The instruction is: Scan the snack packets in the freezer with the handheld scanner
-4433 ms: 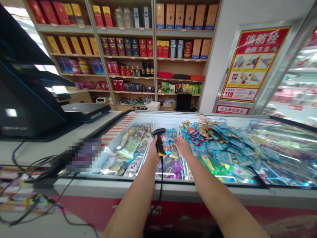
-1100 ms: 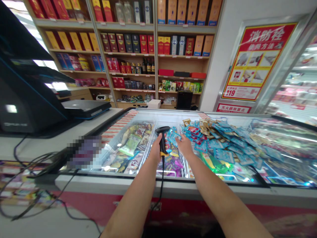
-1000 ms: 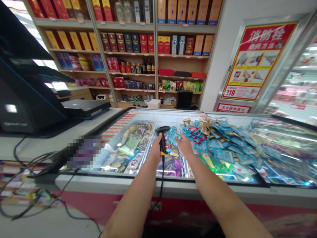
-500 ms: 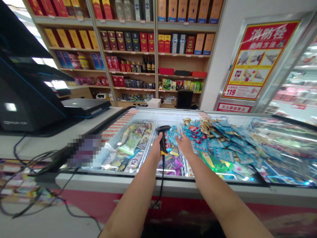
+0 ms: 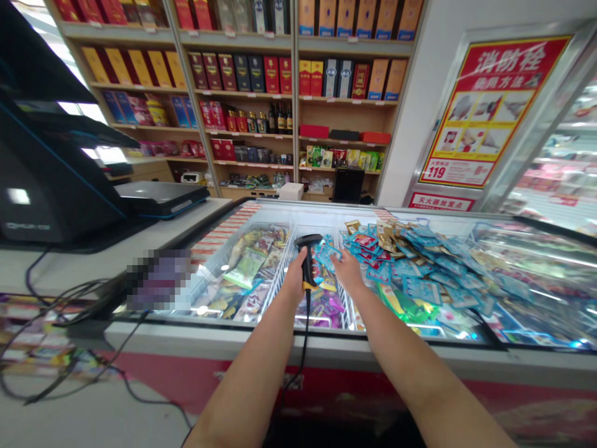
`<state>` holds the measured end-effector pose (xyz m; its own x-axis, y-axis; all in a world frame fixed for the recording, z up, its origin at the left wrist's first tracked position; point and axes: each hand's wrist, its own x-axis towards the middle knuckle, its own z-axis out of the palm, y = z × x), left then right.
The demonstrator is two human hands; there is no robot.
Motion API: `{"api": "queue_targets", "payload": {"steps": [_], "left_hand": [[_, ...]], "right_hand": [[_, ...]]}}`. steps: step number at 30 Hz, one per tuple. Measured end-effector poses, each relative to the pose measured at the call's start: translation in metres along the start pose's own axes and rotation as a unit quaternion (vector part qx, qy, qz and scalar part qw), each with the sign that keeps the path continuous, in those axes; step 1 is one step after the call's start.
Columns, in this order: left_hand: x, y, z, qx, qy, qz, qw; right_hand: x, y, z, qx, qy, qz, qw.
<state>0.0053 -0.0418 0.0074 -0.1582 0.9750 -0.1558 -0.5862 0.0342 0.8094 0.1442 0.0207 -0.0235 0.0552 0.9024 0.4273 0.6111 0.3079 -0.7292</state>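
Note:
My left hand (image 5: 295,272) is closed around the handle of a black barcode scanner (image 5: 307,264), whose cord hangs down over the freezer front. Just right of the scanner head, a small blue packet (image 5: 327,254) is pinched in the fingers of my right hand (image 5: 347,271). Both hands are above the glass top of a chest freezer (image 5: 321,336). To the right of my right hand lies a heap of blue packets (image 5: 422,290), with some gold packets (image 5: 385,236) and red packets (image 5: 365,241) among them.
A dark scale machine (image 5: 51,186) with a flat weighing plate (image 5: 161,194) stands on the left counter. Loose cables (image 5: 60,311) hang below it. Shelves of boxes (image 5: 242,74) line the back. A blurred-out item (image 5: 159,280) lies at the freezer's left edge.
Almost nothing differs. Both hands keep their hold on the scanner and the blue packet, and the view has shifted only slightly.

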Motion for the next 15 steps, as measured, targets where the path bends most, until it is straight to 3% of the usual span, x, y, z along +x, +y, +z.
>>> {"api": "queue_targets", "payload": {"steps": [15], "left_hand": [[-0.0031, 0.0023, 0.0025, 0.008, 0.008, -0.003, 1.000]], "right_hand": [[0.0001, -0.0008, -0.0001, 0.001, -0.006, 0.004, 1.000]]}}
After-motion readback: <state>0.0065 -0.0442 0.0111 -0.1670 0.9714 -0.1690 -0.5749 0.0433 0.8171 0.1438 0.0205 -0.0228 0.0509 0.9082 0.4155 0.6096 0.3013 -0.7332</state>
